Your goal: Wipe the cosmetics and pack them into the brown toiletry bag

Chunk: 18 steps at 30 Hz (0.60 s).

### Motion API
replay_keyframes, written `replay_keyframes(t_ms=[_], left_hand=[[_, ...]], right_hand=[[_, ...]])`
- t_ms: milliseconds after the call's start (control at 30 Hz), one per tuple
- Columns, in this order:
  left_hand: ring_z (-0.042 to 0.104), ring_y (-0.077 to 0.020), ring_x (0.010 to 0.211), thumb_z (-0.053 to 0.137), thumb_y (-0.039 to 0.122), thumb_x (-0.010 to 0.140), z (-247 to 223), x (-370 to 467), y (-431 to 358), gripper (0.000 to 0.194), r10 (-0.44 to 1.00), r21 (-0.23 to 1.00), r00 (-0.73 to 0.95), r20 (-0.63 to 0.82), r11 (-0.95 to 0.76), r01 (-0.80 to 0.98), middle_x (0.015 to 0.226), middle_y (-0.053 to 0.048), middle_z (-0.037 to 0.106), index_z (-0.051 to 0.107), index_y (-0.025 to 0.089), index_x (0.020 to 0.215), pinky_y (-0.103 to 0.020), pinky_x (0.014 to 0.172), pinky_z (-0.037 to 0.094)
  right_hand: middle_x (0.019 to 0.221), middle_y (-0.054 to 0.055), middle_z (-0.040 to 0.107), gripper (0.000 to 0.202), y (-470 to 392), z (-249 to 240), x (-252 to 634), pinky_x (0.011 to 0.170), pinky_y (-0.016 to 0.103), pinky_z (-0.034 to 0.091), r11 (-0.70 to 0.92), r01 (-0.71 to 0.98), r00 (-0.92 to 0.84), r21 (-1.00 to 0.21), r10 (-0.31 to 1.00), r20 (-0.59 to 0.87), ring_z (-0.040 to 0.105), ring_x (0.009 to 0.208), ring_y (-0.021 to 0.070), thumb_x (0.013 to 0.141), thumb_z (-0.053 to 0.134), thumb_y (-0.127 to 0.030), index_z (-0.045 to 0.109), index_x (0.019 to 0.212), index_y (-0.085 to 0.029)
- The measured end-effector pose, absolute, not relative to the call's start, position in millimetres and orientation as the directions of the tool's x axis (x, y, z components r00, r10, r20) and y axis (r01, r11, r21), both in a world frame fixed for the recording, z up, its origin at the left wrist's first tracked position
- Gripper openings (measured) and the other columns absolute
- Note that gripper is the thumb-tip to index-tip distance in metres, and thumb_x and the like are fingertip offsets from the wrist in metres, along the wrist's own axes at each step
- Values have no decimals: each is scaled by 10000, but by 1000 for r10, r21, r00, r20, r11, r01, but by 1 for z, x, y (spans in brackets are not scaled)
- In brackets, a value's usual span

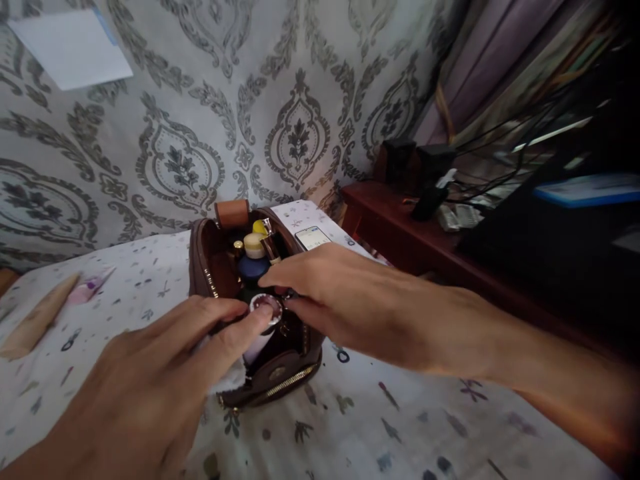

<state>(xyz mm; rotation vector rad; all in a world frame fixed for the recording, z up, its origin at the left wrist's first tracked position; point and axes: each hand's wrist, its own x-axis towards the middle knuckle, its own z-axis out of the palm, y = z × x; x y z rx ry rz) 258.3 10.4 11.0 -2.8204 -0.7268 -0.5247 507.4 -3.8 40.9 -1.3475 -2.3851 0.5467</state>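
An unzipped brown handbag [197,263] sits on the patterned sheet with both my hands at its opening. My left hand [160,360] has its thumb pressed on a round-topped white container [260,343] with a sparkly rim, the index finger beside it. White crumpled material [233,379] shows under that hand. From the right my right hand [330,287] reaches into the bag, fingers curled by a small dark thing that is mostly hidden. Deeper inside are a blue round lid [253,268], a cream-capped jar [255,245], a yellow item [259,227] and a gold-brown tube [271,250].
A phone [313,237] with a lit screen lies behind the bag's right side. At left are a beige tube [43,317] and a pink packet [91,285]. A dark red wooden ledge [400,223] with cables and adapters runs along the right. Patterned wallpaper [240,113] rises behind.
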Motion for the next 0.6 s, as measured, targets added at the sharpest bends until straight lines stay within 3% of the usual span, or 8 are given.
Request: replay_keyframes(t_ms=[233, 333, 500, 600], left_hand=[[732, -165, 922, 348, -3, 736, 19, 278, 14, 671, 363, -94, 850, 380, -900, 426, 1104, -30, 732, 541, 259, 1322, -220, 560, 589], [724, -179, 973, 359, -20, 723, 24, 278, 12, 688, 373, -59, 857, 357, -906, 419, 1147, -38, 727, 523, 240, 1339, -236, 621, 608], [637, -186, 1172, 383, 17, 837, 28, 260, 0, 604, 468, 115, 771, 432, -876, 468, 1311, -36, 648, 489, 268, 1376, -262, 909, 566], [669, -169, 1062, 400, 98, 910, 32, 247, -22, 514, 522, 209, 733, 436, -851, 482, 1204, -15, 684, 489, 325, 1362, -254, 865, 570]], right_hand=[[669, -38, 616, 241, -14, 44, 517, 568, 233, 315, 543, 725, -395, -424, 832, 390, 483, 580, 80, 885, 491, -60, 703, 893, -174], [661, -33, 619, 249, -18, 44, 517, 582, 231, 336, 546, 725, -381, -420, 825, 417, 496, 580, 84, 876, 493, -54, 715, 902, -164], [700, -16, 659, 253, -29, 49, 513, 601, 223, 406, 525, 714, -296, -464, 826, 480, 576, 633, 109, 880, 491, -81, 725, 906, -174], [745, 2, 689, 225, -40, 51, 506, 570, 228, 446, 559, 676, -264, -481, 792, 550, 597, 608, 116, 893, 499, -118, 712, 932, -181]])
